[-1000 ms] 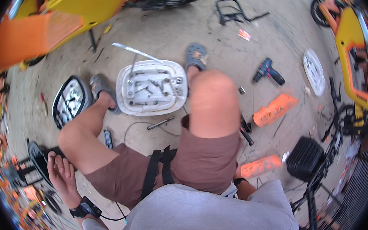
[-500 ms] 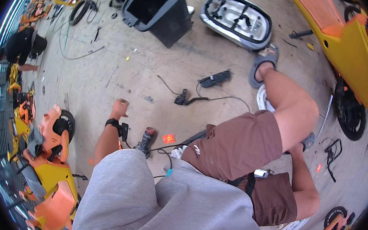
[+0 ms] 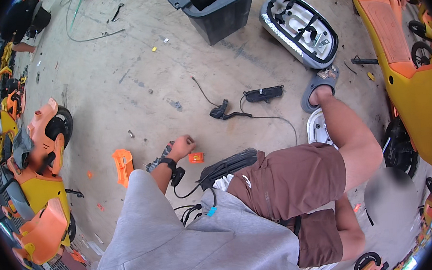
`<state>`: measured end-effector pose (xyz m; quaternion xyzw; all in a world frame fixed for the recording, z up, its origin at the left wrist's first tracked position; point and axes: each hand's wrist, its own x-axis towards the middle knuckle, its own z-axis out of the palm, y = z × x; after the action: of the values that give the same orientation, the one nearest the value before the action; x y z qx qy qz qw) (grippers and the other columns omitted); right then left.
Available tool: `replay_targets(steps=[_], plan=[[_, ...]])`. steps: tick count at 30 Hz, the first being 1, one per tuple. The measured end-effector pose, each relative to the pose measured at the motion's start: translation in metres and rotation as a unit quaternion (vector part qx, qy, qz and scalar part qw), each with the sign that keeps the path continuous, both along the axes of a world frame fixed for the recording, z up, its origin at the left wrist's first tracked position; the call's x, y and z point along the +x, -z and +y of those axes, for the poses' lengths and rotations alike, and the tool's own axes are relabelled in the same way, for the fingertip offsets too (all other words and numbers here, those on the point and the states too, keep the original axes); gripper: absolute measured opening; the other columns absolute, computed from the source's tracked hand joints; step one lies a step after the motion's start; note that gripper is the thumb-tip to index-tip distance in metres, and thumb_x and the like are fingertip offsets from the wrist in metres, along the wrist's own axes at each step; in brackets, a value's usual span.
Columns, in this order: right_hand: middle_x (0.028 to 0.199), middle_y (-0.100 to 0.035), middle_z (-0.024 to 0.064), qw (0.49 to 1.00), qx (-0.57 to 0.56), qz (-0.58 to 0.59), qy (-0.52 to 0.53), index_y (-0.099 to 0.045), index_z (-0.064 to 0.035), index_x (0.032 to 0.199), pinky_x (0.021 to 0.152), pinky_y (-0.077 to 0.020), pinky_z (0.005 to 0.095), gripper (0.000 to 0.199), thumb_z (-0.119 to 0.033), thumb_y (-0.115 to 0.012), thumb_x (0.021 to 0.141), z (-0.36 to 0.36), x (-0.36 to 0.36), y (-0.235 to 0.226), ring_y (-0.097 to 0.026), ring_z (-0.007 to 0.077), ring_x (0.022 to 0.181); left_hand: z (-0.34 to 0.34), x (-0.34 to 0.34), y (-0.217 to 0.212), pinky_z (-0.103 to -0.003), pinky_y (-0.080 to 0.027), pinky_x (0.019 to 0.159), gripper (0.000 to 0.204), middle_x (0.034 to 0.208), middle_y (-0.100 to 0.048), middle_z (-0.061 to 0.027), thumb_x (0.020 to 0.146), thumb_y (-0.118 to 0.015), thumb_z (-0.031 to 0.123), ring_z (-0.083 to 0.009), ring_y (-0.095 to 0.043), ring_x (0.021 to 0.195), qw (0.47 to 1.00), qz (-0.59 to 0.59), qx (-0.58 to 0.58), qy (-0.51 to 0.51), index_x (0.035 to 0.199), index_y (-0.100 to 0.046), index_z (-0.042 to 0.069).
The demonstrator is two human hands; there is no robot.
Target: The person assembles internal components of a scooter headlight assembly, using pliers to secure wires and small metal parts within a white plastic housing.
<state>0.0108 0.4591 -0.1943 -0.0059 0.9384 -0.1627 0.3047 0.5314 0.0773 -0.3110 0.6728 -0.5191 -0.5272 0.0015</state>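
My left hand (image 3: pixel 182 147) is low over the floor in front of my left knee, its fingers curled in; whatever they hold is hidden. A black band circles that wrist. Partly behind the hand and forearm lies a dark grey tool with red marks (image 3: pixel 154 164); whether I touch it cannot be told. Just right of the hand sits a small red-orange packet or block (image 3: pixel 196 158). An orange plastic part (image 3: pixel 123 167) rests left of the forearm. Beside my thigh is a black ribbed piece (image 3: pixel 231 165). My right hand is out of view.
Ahead lie a black lever with cable (image 3: pixel 220 111) and a black box-shaped part (image 3: pixel 264 94). A dark bin (image 3: pixel 221 19) and an upturned grey-white shell (image 3: pixel 297 30) stand farther off. Yellow-orange scooters (image 3: pixel 38 189) line the left; another scooter body (image 3: pixel 401 82) is at the right.
My left hand has come right and down from above the floor to the dark tool, its fingers more curled. The orange plastic part now shows. The whole view has shifted a little.
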Motion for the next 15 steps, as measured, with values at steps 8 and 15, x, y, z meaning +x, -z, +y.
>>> replay_targets(steps=[8,15], plan=[[0.089,-0.07,0.0226,0.999,-0.027,0.006,0.023,-0.066,-0.0001,0.1,0.079,-0.051,0.0465,0.034,-0.031,-0.059,0.09,0.031,0.04,-0.011,-0.066,0.0452,0.089,-0.115,-0.12,0.0,-0.049,-0.04,0.105,0.071,0.136,-0.051,-0.0268,0.087,-0.072,0.039,-0.0433,-0.048,0.125,0.884,-0.127,-0.439,0.099,0.134,-0.047,-0.006],[0.088,-0.07,0.0224,0.991,-0.11,0.072,-0.029,-0.066,-0.0004,0.1,0.079,-0.051,0.0462,0.033,-0.031,-0.059,0.09,0.112,0.12,-0.004,-0.066,0.0452,0.089,-0.125,-0.135,0.053,-0.049,-0.048,0.089,0.038,0.103,-0.064,-0.0264,0.081,-0.076,0.026,-0.0424,-0.06,0.099,0.93,-0.163,-0.261,0.201,0.101,-0.069,-0.006]])
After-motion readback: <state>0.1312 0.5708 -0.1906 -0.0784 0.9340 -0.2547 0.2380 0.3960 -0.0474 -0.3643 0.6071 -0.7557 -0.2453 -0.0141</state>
